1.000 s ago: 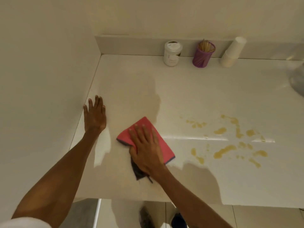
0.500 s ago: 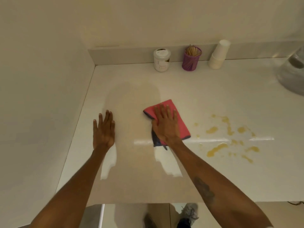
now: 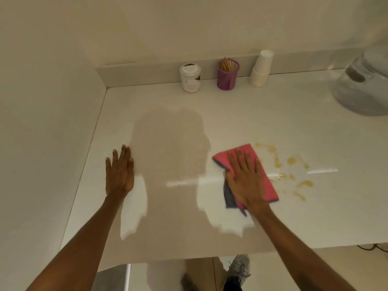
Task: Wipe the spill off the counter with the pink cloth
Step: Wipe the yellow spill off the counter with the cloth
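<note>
Head view: right hand [image 3: 246, 181] flat on pink cloth [image 3: 268, 185], fingers [image 3: 239, 158] spread, pressing it to the worktop [image 3: 273, 114] at the left edge of the yellow spill [image 3: 294, 160]. Left hand [image 3: 119, 173] flat on bare worktop, fingers extended, holding nothing.

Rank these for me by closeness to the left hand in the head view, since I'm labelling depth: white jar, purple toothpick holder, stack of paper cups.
From the left hand:
1. white jar, back wall, leftmost.
2. purple toothpick holder, just to the jar's right.
3. stack of paper cups, farthest right.
</note>
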